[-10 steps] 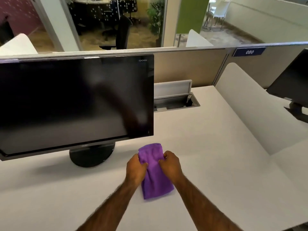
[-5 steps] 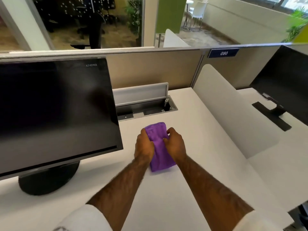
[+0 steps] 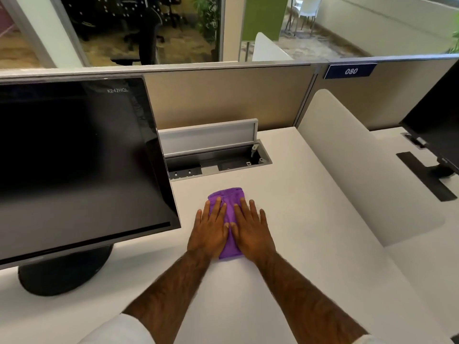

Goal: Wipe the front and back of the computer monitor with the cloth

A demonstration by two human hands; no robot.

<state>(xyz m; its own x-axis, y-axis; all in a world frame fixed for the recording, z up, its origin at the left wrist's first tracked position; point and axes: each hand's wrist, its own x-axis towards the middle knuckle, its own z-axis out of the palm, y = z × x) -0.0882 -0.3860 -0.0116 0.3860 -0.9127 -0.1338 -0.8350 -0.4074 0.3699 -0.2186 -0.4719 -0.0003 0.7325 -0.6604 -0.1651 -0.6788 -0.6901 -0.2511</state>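
Observation:
A folded purple cloth [image 3: 229, 198] lies flat on the white desk [image 3: 310, 219], just right of the monitor's lower corner. My left hand [image 3: 210, 229] presses on the cloth's left side with straight, spread fingers. My right hand [image 3: 252, 229] lies flat on its right side in the same way, thumbs nearly touching. The black computer monitor [image 3: 74, 165] stands at the left on a round black base [image 3: 64, 271], its dark screen facing me. Its back is hidden.
An open grey cable hatch [image 3: 213, 155] sits in the desk behind the cloth. A beige partition [image 3: 223, 95] runs along the back. A white curved divider [image 3: 352, 160] bounds the desk on the right, with a second monitor [image 3: 437, 125] beyond it.
Both hands held the cloth with curled fingers; now they lie flat and open on it. The cloth rests pressed against the desk. The view has shifted right and closer.

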